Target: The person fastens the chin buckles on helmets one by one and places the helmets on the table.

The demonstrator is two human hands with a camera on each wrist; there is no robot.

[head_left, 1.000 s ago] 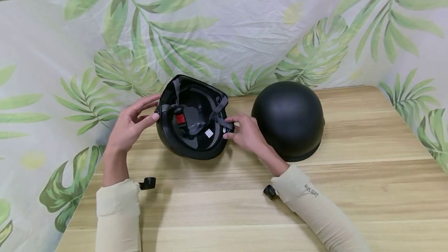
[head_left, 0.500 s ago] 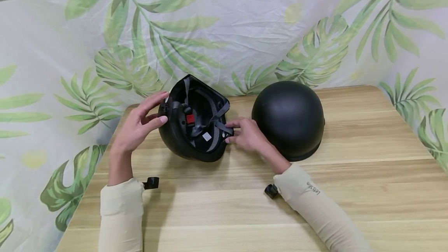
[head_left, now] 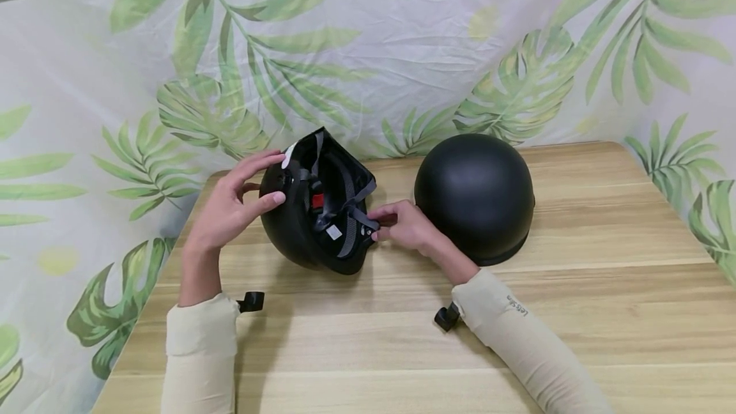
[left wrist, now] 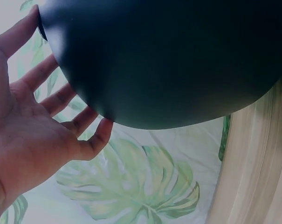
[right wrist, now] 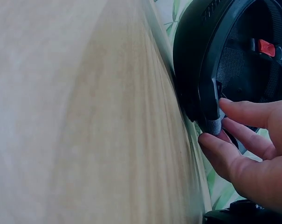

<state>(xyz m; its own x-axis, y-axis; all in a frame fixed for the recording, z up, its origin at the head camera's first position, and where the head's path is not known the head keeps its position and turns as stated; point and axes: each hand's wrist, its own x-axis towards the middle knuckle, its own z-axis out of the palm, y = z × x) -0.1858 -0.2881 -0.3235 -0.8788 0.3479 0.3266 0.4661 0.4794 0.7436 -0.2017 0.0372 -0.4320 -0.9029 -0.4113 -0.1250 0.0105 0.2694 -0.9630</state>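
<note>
A black helmet (head_left: 287, 229) is tilted on its side, its hollow facing right. Inside show grey straps (head_left: 362, 191), a red buckle (head_left: 318, 200) and a white label (head_left: 334, 232). My left hand (head_left: 227, 209) holds the outer shell at the left, thumb and fingers spread. In the left wrist view its fingertips (left wrist: 106, 125) meet the shell's edge. My right hand (head_left: 409, 230) pinches the right rim, where a strap comes out; the right wrist view shows thumb and fingers on that rim. Whether the helmet touches the table is hard to tell.
A second black helmet (head_left: 474, 197) sits dome up just right of my right hand. The wooden table (head_left: 356, 350) ends at a leaf-patterned cloth (head_left: 402, 50) behind. A small black device (head_left: 251, 302) is at the left cuff, another (head_left: 446, 318) at the right cuff.
The held helmet has turned so its hollow faces further right and more outer shell shows. My left hand has shifted slightly right with it. The second helmet has not moved.
</note>
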